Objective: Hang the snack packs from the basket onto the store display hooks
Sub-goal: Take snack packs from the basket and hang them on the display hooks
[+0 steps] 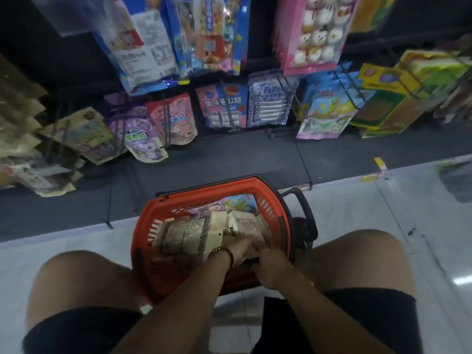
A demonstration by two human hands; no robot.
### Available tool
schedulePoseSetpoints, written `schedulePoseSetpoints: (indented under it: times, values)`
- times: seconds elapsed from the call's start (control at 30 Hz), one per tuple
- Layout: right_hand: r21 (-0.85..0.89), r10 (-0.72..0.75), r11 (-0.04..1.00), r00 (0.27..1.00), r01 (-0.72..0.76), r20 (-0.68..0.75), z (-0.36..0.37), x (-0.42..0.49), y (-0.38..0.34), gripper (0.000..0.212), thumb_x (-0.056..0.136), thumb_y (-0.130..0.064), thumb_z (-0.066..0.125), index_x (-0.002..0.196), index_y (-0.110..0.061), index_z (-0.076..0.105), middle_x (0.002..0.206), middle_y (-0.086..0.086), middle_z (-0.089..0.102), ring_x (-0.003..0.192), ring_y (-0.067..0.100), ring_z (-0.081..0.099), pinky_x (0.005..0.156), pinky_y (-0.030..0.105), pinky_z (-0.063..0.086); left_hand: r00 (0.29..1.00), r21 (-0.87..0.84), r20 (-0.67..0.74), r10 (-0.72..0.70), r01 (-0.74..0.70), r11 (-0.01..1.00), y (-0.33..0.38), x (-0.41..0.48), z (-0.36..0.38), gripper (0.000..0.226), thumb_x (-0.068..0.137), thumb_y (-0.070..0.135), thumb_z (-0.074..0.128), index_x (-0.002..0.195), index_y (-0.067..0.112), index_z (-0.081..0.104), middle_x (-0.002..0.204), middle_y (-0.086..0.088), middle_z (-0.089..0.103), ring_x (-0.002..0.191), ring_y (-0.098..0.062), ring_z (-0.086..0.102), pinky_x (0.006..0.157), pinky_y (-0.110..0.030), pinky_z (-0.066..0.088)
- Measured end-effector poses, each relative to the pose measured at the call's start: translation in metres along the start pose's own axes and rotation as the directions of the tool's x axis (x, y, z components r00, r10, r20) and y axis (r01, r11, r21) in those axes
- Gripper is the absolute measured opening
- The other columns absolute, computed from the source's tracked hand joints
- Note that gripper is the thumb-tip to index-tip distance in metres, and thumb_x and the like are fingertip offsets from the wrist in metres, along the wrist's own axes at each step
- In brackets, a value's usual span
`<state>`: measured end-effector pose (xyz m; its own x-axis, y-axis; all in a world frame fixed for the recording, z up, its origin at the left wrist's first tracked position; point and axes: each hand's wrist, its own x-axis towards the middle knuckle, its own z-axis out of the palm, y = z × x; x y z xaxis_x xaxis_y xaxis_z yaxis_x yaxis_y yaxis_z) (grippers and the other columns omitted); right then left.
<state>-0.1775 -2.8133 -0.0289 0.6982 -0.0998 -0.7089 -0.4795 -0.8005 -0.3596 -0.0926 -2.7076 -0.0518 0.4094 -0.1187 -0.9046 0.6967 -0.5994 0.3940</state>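
An orange shopping basket [144, 226] stands on the floor between my knees. It holds several snack packs: beige ones [184, 235] at its left and a pastel one [238, 201] at the far side. Both hands are down in the near right part of the basket, close together. My left hand [244, 251], with a dark band on the wrist, and my right hand [272, 264] have curled fingers among the packs; blur hides what each grips. Display hooks [231, 108] with hanging packs fill the rack ahead.
The rack's dark base shelf [229, 159] lies between the basket and the hanging packs. Beige packs [15, 118] hang at the far left, yellow-green ones [398, 98] at the right. The basket's black handle [304, 203] sticks out to its right. White floor tiles [357, 208] surround me.
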Motion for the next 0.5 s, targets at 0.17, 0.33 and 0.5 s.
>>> schedulePoseSetpoints:
  times: [0.17,0.33,0.5]
  values:
    - [0.023,0.029,0.999,0.999,-0.03,0.044,0.008,0.008,0.002,0.068,0.108,-0.027,0.048,0.168,-0.011,0.021,0.166,0.018,0.037,0.151,0.037,0.039,0.122,0.037,0.037,0.998,0.037,-0.047,-0.051,0.053,0.998,0.011,0.036,0.021,0.037,0.102,0.03,0.067,0.13,0.007,0.058,0.088,-0.004,0.064,0.075,-0.014,0.066,0.046,-0.022,0.049]
    - [0.165,0.039,0.986,0.999,-0.033,-0.033,0.019,0.025,-0.003,0.098,0.084,-0.065,0.025,0.169,-0.017,0.02,0.169,0.011,0.037,0.155,0.03,0.037,0.127,0.038,0.032,0.96,0.177,-0.277,-0.04,0.092,0.98,-0.027,0.15,0.023,0.096,0.061,0.064,0.074,0.143,0.016,0.063,0.143,-0.002,0.068,0.123,-0.024,0.069,0.096,-0.028,0.055]
    - [0.245,0.06,0.968,0.997,-0.047,-0.044,0.017,0.027,-0.008,0.078,0.097,-0.045,0.053,0.167,-0.022,0.027,0.172,0.007,0.031,0.159,0.03,0.029,0.129,0.042,0.031,0.968,0.127,-0.251,-0.029,0.063,0.99,-0.032,0.164,0.016,0.062,0.073,0.039,0.085,0.126,0.014,0.063,0.12,-0.002,0.074,0.114,-0.026,0.071,0.096,-0.033,0.057]
